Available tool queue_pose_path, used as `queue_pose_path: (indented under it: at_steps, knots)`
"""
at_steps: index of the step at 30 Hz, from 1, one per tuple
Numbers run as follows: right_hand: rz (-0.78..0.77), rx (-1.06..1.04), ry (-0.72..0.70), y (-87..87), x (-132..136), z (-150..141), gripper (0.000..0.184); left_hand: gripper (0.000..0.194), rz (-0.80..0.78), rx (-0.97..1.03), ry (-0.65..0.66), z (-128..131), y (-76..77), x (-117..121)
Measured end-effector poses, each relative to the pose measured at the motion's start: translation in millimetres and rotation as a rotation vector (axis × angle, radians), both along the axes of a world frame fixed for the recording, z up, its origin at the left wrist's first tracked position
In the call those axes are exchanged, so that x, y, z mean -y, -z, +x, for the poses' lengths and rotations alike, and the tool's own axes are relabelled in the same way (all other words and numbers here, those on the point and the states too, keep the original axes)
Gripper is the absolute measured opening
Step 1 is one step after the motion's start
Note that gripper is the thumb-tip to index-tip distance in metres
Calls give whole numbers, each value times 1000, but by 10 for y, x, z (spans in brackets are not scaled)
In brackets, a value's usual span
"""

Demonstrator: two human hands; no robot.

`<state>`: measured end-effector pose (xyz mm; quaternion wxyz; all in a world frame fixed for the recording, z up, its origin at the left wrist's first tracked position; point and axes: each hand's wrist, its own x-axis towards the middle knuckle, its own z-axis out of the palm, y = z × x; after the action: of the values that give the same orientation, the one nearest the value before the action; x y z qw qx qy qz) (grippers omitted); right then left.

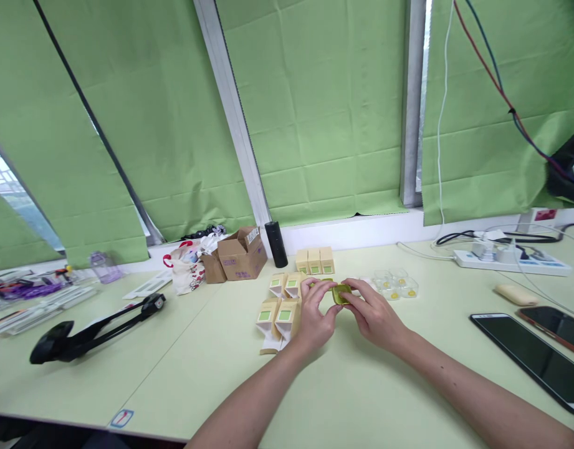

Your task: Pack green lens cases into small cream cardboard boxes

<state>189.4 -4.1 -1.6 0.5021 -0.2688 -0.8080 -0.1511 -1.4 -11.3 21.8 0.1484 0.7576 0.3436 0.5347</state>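
In front of me, above the table, my left hand (317,315) and my right hand (371,313) meet around a small yellow-green square box (341,294). Fingers and thumbs of both hands grip its edges. A sliver of the same colour shows behind my left fingers; whether it is part of the box I cannot tell. Close by on the left stand several small cardboard cartons (287,315) with green squares and white flaps, partly covered by my left hand. Beyond my right hand lies a clear plastic tray (395,285) with yellow dots in its cups.
Behind the hands stand more closed cartons (315,260), a black cylinder (276,244) and an open brown box (242,254). A black headset-like frame (97,327) lies left. To the right are a tablet (532,358), a phone (560,327) and a power strip (513,262) with cables.
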Motion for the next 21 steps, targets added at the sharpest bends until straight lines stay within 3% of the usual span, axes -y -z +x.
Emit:
queue_pose_path:
  at_steps: [21]
  knots:
    - [39,-42,-21,5,2,4,33,39,-2,20,10,16,-42,26]
